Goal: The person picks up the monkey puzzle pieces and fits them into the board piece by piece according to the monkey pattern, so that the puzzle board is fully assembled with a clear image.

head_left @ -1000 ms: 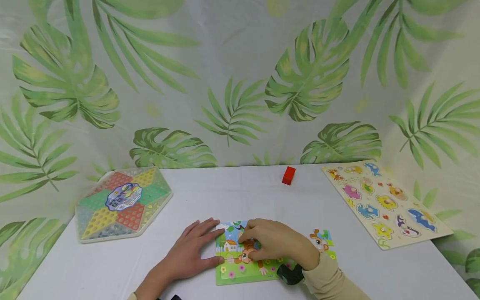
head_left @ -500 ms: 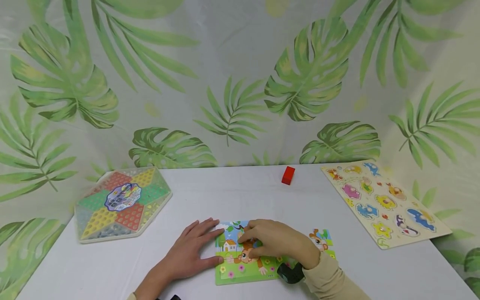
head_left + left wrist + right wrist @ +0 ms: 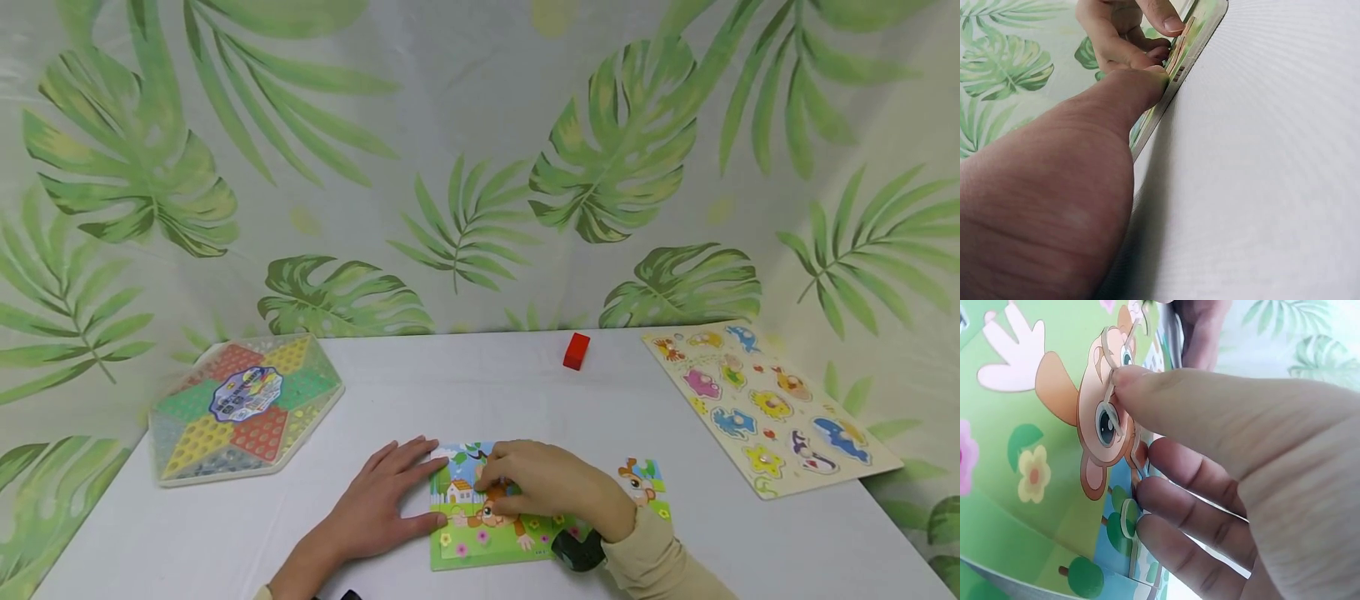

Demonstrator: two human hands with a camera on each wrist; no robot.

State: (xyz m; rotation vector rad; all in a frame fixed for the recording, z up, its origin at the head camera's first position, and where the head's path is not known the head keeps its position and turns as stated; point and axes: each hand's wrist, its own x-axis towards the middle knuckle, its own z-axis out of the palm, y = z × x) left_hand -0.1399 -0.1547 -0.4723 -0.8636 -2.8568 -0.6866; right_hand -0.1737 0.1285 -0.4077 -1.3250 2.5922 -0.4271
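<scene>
A jigsaw puzzle board (image 3: 480,560) with a cartoon monkey and a small house lies flat at the front of the table. My left hand (image 3: 378,510) rests along its left side, fingers spread, thumb at the board's edge. Over the middle of the picture, my right hand (image 3: 551,483) is bent down with thumb and fingers pinching a puzzle piece (image 3: 1124,419) at the monkey's face. Raised piece edges show there in the right wrist view. In the left wrist view, the right fingers also meet the board's surface. The right palm and forearm hide part of the board.
More puzzle pieces (image 3: 643,482) with a monkey face lie right of the board, partly behind the right wrist. A Chinese checkers board (image 3: 307,433) sits at left. A red block (image 3: 577,351) stands at the back, and a sea-animal peg puzzle (image 3: 720,392) lies at right.
</scene>
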